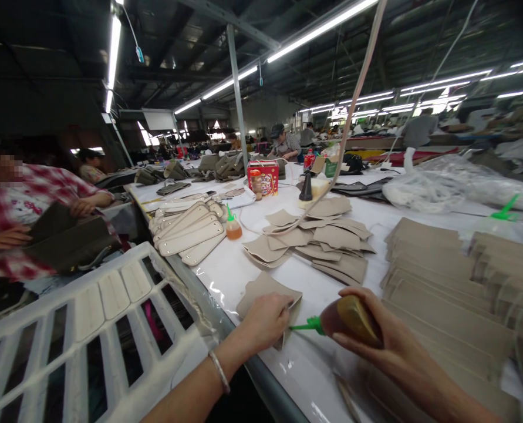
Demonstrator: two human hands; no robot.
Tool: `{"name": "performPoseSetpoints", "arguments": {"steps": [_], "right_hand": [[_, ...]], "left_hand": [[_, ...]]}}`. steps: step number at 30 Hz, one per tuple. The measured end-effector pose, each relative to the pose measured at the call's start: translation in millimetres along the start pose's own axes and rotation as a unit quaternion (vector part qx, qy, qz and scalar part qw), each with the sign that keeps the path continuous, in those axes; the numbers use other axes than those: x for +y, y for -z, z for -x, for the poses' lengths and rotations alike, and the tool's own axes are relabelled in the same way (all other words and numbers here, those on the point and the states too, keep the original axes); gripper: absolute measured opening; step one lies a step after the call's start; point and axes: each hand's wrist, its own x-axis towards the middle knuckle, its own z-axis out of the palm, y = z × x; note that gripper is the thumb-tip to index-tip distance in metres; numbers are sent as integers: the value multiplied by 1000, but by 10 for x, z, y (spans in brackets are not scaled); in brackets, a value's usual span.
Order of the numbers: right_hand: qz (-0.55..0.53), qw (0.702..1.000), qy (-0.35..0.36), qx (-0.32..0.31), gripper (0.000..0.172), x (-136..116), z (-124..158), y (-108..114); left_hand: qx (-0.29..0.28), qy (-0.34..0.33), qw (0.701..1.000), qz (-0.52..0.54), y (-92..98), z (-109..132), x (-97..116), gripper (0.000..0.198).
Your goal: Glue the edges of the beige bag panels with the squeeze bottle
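My right hand (pixel 387 332) is wrapped round a squeeze bottle (pixel 351 320) of dark amber liquid, held on its side. Its green nozzle points left, the tip close to the right edge of a beige leather-like piece (pixel 261 288). That piece lies near the table's front edge, and my left hand (pixel 267 317) grips it with bent fingers at its right side. Part of the piece is hidden under the hand. Beyond it rests a loose pile of similar beige pieces (pixel 331 235). Overlapping rows of larger beige panels (pixel 441 305) lie to the right.
A white slatted rack (pixel 32 329) carrying a few pale strips stands left of the table. Cream straps (pixel 191 232), another green-tipped bottle (pixel 233 226) and a red box (pixel 263 176) are farther back. A hose (pixel 353 106) hangs across. At left, a person in a checked shirt (pixel 45 194) handles dark material.
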Motion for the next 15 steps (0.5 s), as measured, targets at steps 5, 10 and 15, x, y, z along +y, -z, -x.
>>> {"name": "performPoseSetpoints", "arguments": {"steps": [5,10,15], "right_hand": [[-38,999,-7,-25,51,8,12,-43],[-4,1000,2,20,52,16,6,-50],[-60,998,-7,-20,51,25,36,-87]], "left_hand": [[3,-3,1000,17,12,7,3,31],[5,-1,999,34,18,14,-4,33],[1,7,999,47,20,18,-3,33]]}}
